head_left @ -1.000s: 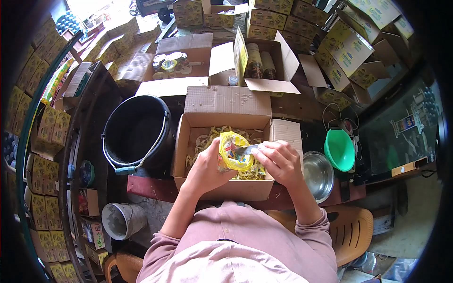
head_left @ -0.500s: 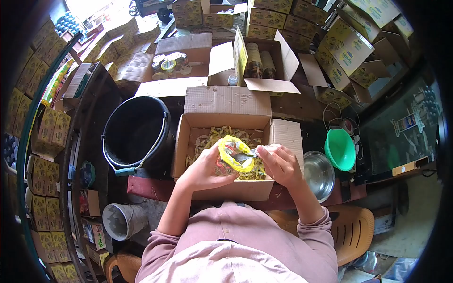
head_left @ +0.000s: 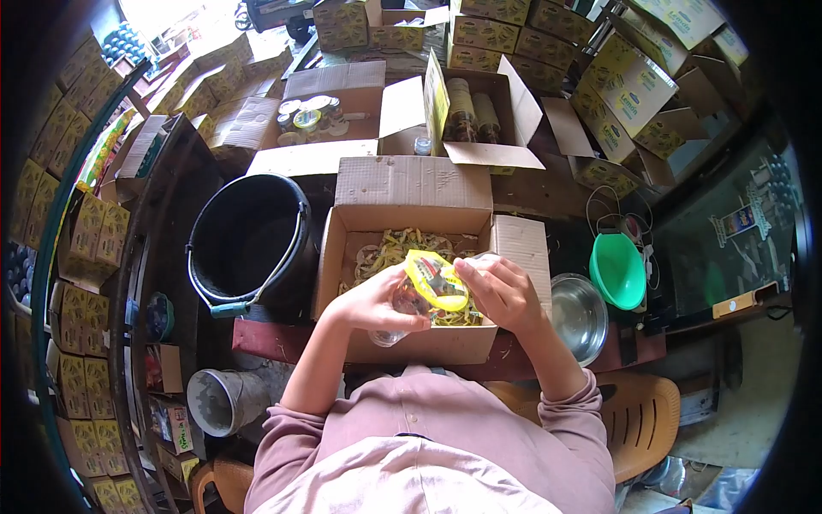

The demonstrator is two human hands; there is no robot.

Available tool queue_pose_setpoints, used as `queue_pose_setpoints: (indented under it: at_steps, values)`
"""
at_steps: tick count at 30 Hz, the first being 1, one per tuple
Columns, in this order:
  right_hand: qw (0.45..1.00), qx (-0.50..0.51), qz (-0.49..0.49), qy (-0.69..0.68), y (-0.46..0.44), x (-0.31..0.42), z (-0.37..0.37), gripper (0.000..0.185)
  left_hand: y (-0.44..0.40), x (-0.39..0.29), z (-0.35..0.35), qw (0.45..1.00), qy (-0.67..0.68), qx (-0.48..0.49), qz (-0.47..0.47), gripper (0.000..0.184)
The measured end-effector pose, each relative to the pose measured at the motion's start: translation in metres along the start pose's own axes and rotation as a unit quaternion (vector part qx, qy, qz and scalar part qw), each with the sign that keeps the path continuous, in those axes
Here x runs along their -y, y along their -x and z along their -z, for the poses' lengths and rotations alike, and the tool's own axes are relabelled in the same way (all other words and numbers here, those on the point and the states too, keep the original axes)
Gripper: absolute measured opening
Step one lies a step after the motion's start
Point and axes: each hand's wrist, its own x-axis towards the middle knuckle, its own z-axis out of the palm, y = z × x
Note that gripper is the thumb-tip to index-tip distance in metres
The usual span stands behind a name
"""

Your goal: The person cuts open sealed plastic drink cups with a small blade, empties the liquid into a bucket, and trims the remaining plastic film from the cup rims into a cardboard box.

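My left hand (head_left: 377, 306) wraps around a clear plastic jar (head_left: 390, 337) tilted over the open cardboard box (head_left: 419, 344). Around the jar's mouth end runs a bright yellow band (head_left: 419, 259), facing up and to the right. My right hand (head_left: 505, 291) is closed at the band's right edge, fingers pinched on a knife; its grey metal blade is mostly hidden by the band and fingers. Below both hands, yellow strips and scraps (head_left: 396, 248) cover the bottom of the box.
A large black bucket (head_left: 195, 244) stands left of the box. To the right are a steel bowl (head_left: 591, 330) and a green basin (head_left: 616, 272). Behind, one carton (head_left: 342, 77) holds lidded jars and another (head_left: 505, 84) stacked cups. A grey bucket (head_left: 205, 403) sits lower left.
The jar has tipped so its clear body shows below my left hand. My right hand has moved in against the yellow band, and the metal blade now shows less.
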Motion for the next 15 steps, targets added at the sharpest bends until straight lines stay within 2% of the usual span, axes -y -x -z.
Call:
queue_pose_setpoints:
  at_steps: [4, 7, 13, 15]
  values:
    - [1.0, -0.004, -0.013, -0.01, 0.004, -0.004, -0.008, 0.041, -0.007, 0.005, 0.008, 0.99, 0.104, 0.086, 0.053, 0.058]
    - [0.999, -0.036, -0.008, -0.001, 0.012, -0.009, -0.018, 0.05, -0.014, 0.013, 0.011, 0.978, 0.167, 0.118, 0.049, 0.054]
    - [0.998, -0.051, -0.034, -0.016, 0.014, -0.017, -0.034, 0.046, -0.031, 0.035, 0.023, 0.941, 0.269, 0.201, 0.025, 0.038]
    - [0.998, -0.058, -0.039, -0.005, 0.016, -0.019, -0.039, 0.046, -0.037, 0.043, 0.028, 0.931, 0.278, 0.235, 0.016, 0.041]
